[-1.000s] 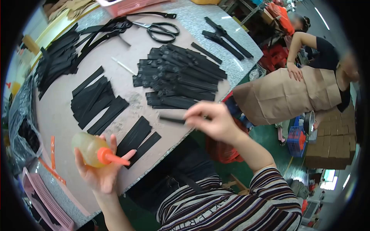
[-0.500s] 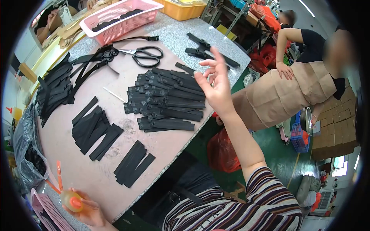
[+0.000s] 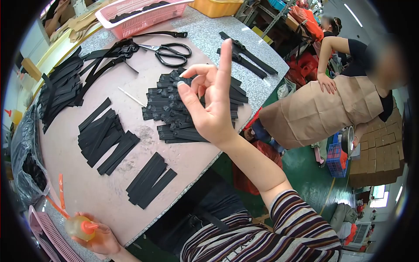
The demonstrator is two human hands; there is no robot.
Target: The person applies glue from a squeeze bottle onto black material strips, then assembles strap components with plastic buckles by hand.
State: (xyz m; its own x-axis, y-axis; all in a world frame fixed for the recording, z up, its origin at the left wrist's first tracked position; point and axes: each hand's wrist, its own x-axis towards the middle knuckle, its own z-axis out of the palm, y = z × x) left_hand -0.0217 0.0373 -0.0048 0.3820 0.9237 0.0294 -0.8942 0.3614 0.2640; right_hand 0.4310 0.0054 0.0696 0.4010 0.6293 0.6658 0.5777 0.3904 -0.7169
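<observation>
My left hand (image 3: 102, 239) is wrapped round a small yellowish bottle (image 3: 78, 227) with an orange tip, near the table's lower left edge. Raised over a large pile of black strips (image 3: 168, 102) is my right hand (image 3: 209, 96), index finger stretched out, thumb and other fingers bent but apart, with nothing in it. It hides part of that pile. Smaller groups of black strips lie to the left (image 3: 102, 135) and nearer the front edge (image 3: 150, 181). A thin white stick (image 3: 132, 97) lies beside the large pile.
Black-handled scissors (image 3: 173, 54) and buckled straps (image 3: 126, 50) lie toward the back. A pink basket (image 3: 139, 22) and a yellow bin (image 3: 216, 8) stand at the far edge. Across the corner stands a person in a brown apron (image 3: 323, 109). A plastic bag (image 3: 22, 153) hangs at left.
My right hand has moved left over the large pile, its index finger now pointing up. Two-pronged black straps at the back right now lie uncovered by it. My left hand still holds the bottle.
</observation>
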